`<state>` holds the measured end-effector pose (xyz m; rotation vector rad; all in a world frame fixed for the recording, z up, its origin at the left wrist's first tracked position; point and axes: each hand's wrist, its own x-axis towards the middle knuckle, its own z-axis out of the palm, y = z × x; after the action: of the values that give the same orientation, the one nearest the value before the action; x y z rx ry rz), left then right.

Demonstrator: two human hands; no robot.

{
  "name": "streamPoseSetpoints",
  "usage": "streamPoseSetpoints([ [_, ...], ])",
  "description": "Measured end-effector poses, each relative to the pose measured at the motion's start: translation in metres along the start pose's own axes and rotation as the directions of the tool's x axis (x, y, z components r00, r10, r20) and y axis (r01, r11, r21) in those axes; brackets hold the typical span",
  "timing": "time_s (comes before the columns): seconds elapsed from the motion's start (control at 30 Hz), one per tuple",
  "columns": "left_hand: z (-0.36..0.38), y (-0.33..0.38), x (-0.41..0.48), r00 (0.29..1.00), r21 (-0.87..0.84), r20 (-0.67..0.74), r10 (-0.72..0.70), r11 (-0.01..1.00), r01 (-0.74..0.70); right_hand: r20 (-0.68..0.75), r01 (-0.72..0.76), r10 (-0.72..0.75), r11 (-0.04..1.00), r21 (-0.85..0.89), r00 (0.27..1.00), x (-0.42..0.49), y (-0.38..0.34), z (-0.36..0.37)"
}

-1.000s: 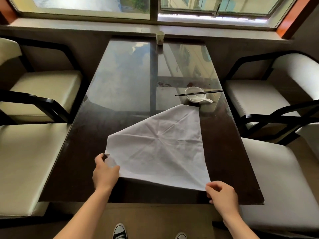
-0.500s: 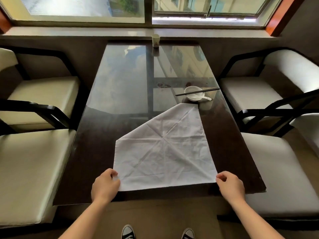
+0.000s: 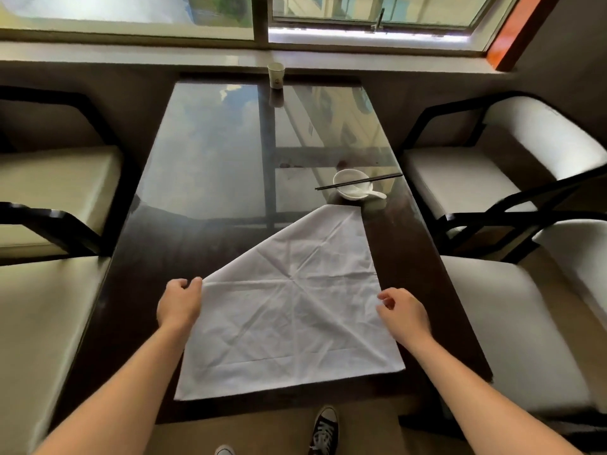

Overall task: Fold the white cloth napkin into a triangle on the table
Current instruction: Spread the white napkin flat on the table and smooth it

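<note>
Now, on the glossy table [image 3: 203,159] by the window [image 3: 131,11], curled fingers [image 3: 390,295] flank the napkin [image 3: 295,310], grip unclear.

A dark, glossy bench [image 3: 210,178] carries 1 creased white napkin [image 3: 295,310] spread flat at its near edge. 1 white bowl [image 3: 351,185] stands just beyond the napkin's far corner with a white spoon [image 3: 376,194] touching it, and 1 paper cup [image 3: 275,75] stands at the far edge.

No legible text anywhere, only a small blurred mark on the side of the paper cup [image 3: 275,75]
</note>
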<state>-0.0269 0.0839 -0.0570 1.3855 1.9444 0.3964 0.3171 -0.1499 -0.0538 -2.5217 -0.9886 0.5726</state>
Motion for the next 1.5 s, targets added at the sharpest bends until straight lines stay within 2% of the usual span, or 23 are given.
streamPoseSetpoints([
  [0.1,0.003,0.016,0.022,0.965,-0.32,0.056,-0.257,0.91,0.262,0.112,0.149,-0.149,0.989,0.007,0.983,0.037,-0.014,0.004],
  [0.17,0.005,0.019,0.028,0.941,-0.425,0.086,-0.326,0.843,0.331,0.159,0.217,-0.214,0.976,0.004,0.964,0.056,-0.021,0.005],
  [0.27,0.008,0.023,0.023,0.93,-0.495,0.121,-0.348,0.791,0.361,0.2,0.266,-0.26,0.964,-0.001,0.945,0.074,-0.028,0.007],
  [0.37,0.006,0.029,0.006,0.953,-0.544,0.201,-0.226,0.783,0.3,0.21,0.279,-0.269,0.96,-0.018,0.94,0.082,-0.032,0.008],
  [0.43,0.005,0.033,-0.007,0.986,-0.601,0.147,-0.078,0.785,0.152,0.211,0.281,-0.266,0.958,-0.048,0.941,0.085,-0.036,0.009],
  [0.5,-0.002,0.035,-0.021,0.991,-0.611,-0.014,0.131,0.784,-0.113,0.206,0.278,-0.256,0.957,-0.086,0.944,0.084,-0.04,0.01],
  [0.53,-0.007,0.035,-0.028,0.956,-0.552,-0.108,0.273,0.783,-0.286,0.204,0.28,-0.254,0.954,-0.108,0.945,0.083,-0.041,0.011],
  [0.57,-0.012,0.033,-0.034,0.877,-0.432,-0.172,0.449,0.766,-0.477,0.204,0.285,-0.255,0.95,-0.132,0.945,0.08,-0.043,0.013],
  [0.6,-0.016,0.027,-0.038,0.757,-0.263,-0.191,0.624,0.711,-0.652,0.203,0.292,-0.259,0.943,-0.158,0.944,0.078,-0.044,0.015],
  [0.63,-0.017,0.02,-0.04,0.655,-0.126,-0.161,0.738,0.643,-0.756,0.199,0.3,-0.264,0.936,-0.182,0.944,0.075,-0.046,0.016],
  [0.67,-0.017,0.014,-0.04,0.648,-0.077,-0.092,0.756,0.643,-0.762,0.194,0.303,-0.265,0.932,-0.2,0.944,0.074,-0.047,0.016],
  [0.7,-0.017,0.012,-0.041,0.724,-0.13,-0.016,0.69,0.716,-0.686,0.188,0.298,-0.261,0.932,-0.207,0.947,0.073,-0.048,0.016],
  [0.77,-0.015,0.012,-0.035,0.899,-0.301,0.127,0.42,0.88,-0.369,0.175,0.271,-0.238,0.942,-0.196,0.955,0.072,-0.05,0.016],
  [0.8,-0.013,0.012,-0.027,0.943,-0.362,0.176,0.283,0.909,-0.205,0.167,0.254,-0.224,0.948,-0.189,0.96,0.072,-0.051,0.016],
  [0.83,-0.013,0.013,-0.017,0.963,-0.406,0.225,0.15,0.912,-0.048,0.163,0.242,-0.213,0.952,-0.186,0.963,0.071,-0.052,0.017],
  [0.9,-0.015,0.016,0.001,0.942,-0.535,0.323,-0.091,0.803,0.261,0.16,0.228,-0.2,0.955,-0.188,0.967,0.07,-0.054,0.019],
  [0.97,-0.016,0.019,0.019,0.901,-0.572,0.345,-0.263,0.702,0.424,0.16,0.214,-0.185,0.958,-0.189,0.97,0.07,-0.056,0.02],
  [1.07,-0.016,0.024,0.046,0.881,-0.539,0.347,-0.321,0.7,0.467,0.177,0.213,-0.178,0.955,-0.206,0.968,0.071,-0.058,0.02],
  [1.37,-0.006,0.067,0.092,0.907,-0.384,0.319,-0.274,0.838,0.388,0.199,0.226,-0.184,0.949,-0.218,0.963,0.073,-0.058,0.019],
  [1.5,-0.007,0.072,0.093,0.934,-0.427,0.279,-0.222,0.843,0.328,0.204,0.219,-0.18,0.957,-0.189,0.962,0.073,-0.058,0.02],
])
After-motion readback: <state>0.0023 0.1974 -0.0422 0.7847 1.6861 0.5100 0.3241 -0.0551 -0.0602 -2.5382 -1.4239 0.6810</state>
